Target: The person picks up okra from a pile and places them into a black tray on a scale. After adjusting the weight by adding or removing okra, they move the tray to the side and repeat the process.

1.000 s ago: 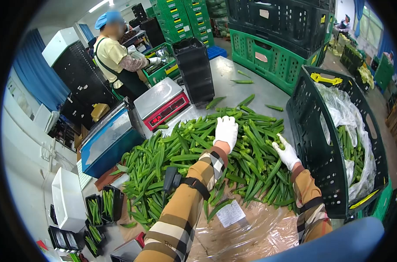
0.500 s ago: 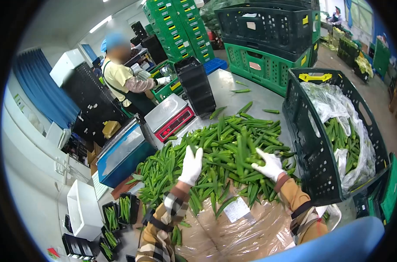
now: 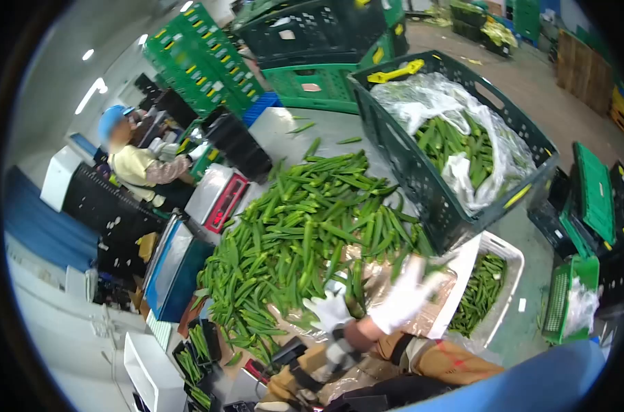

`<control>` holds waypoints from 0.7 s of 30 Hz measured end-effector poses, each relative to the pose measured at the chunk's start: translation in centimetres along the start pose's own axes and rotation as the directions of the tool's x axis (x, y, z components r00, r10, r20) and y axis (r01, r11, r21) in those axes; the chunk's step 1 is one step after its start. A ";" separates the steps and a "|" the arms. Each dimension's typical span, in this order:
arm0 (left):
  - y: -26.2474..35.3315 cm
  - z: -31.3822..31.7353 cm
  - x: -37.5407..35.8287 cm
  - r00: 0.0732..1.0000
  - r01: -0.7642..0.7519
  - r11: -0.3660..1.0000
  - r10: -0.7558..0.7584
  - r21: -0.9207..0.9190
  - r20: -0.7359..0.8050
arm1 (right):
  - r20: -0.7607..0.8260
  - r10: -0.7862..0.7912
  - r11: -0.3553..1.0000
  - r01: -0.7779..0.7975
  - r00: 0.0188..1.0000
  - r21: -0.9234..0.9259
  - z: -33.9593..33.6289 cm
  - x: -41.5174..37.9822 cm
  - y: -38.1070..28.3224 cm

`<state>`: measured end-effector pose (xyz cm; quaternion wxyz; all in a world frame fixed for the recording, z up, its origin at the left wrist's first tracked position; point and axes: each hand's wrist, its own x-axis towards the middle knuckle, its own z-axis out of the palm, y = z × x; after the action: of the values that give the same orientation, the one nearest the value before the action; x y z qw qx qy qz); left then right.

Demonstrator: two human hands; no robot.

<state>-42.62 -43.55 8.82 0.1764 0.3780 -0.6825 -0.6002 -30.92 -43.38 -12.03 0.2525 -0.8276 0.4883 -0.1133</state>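
Observation:
A large heap of green okra (image 3: 277, 226) covers the metal table and the plastic-covered brown sheet in front of me. My forearms cross low in the view. My left hand (image 3: 402, 302), in a white glove and smeared by motion, reaches over to the right near the white basket's rim; a green blur shows by its fingertips. My right hand (image 3: 327, 310), also gloved in white, lies at the heap's near edge, its fingers spread toward the left. Upright okra pods (image 3: 355, 287) stand beside it. The white basket (image 3: 512, 275) at the right holds more okra (image 3: 480, 292).
A dark green crate (image 3: 435, 213) with plastic-lined okra stands right of the heap. A red-faced scale (image 3: 226, 199) and a black crate (image 3: 240, 144) stand at the left. Black trays (image 3: 209, 343) hold okra at lower left. Behind the scale works another person (image 3: 143, 165).
My view has turned right, bringing the white basket into sight. My left hand has swung right across my right forearm; my right hand has drawn back toward me.

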 end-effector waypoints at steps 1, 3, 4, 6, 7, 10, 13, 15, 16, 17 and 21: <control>-1.2 1.7 0.6 0.985 -0.110 0.994 0.112 -0.024 0.131 | -0.012 -0.041 0.999 0.041 0.999 0.024 -1.3 -0.9 -0.5; -1.8 0.4 0.0 0.937 -0.346 0.916 0.324 0.205 0.134 | -0.037 -0.122 0.990 0.124 0.992 0.068 -3.8 -2.7 -1.4; -2.8 -1.7 0.2 0.961 -0.276 0.915 0.258 0.295 0.100 | -0.033 -0.162 0.979 0.165 0.986 0.119 -3.0 -3.4 -0.2; -5.3 -7.4 0.0 0.940 -0.198 0.870 0.299 0.452 -0.164 | -0.031 -0.227 0.948 0.229 0.973 0.221 -1.1 -4.3 2.8; -6.5 -10.8 -0.2 0.933 -0.078 0.892 0.222 0.445 -0.282 | -0.031 -0.254 0.929 0.252 0.967 0.270 -1.1 -3.9 3.8; -15.4 -19.9 -2.1 0.754 0.239 0.709 0.295 0.664 -0.587 | -0.050 -0.049 0.831 0.068 0.998 0.552 -10.1 -4.1 4.9; -20.9 -26.3 -5.7 0.684 0.536 0.616 0.083 0.577 -0.725 | -0.145 0.192 0.848 -0.089 0.971 0.523 -12.2 -1.1 7.6; -20.6 -26.9 -8.4 0.633 0.720 0.526 -0.230 0.453 -0.739 | -0.484 0.053 0.990 0.017 0.873 0.139 -11.9 2.5 10.1; -21.1 -26.5 -9.6 0.660 0.719 0.488 -0.254 0.495 -0.707 | -0.417 0.129 0.991 -0.099 0.900 0.092 -13.4 3.9 9.5; -22.1 -26.1 -10.5 0.686 0.712 0.449 -0.279 0.540 -0.672 | -0.352 0.214 0.976 -0.214 0.911 0.039 -14.6 4.8 8.8; -23.1 -24.2 -10.5 0.648 0.756 0.328 -0.250 0.567 -0.719 | -0.129 0.173 0.947 -0.201 0.976 -0.252 -12.0 8.4 6.7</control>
<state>-11.98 -52.36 -5.71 -0.0609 0.7568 -0.6441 -0.0934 -37.02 -56.99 -5.92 0.1235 -0.7966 0.5879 -0.0664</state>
